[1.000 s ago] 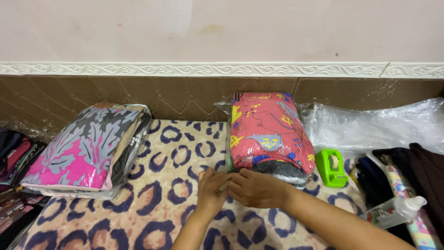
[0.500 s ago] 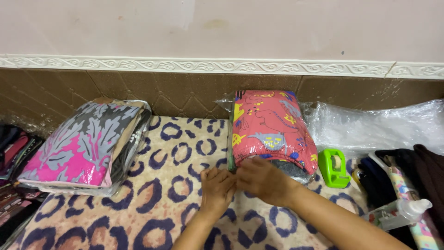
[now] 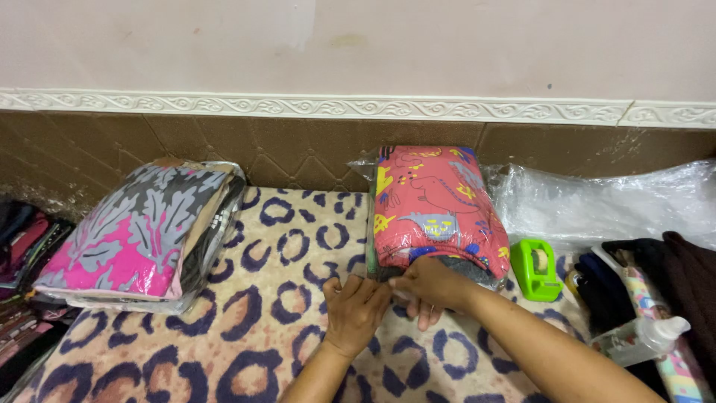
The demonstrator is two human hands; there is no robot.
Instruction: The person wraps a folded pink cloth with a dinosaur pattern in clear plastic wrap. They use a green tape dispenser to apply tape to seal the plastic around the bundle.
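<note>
Home-based clothes packing spot, likely a room floor or bed against a wall. Leopard-print blanket (image 3: 224, 343) as work surface, plain painted wall (image 3: 358, 45) with ornate moulding (image 3: 313, 106) and brown tiles (image 3: 112, 149) below. Folded garments in clear bags (image 3: 142, 231), loose plastic sheets (image 3: 611, 205), green tape dispenser (image 3: 535, 269), stacks of clothes at left (image 3: 26, 246) and right (image 3: 656, 276). No shelves or counters visible.
</note>
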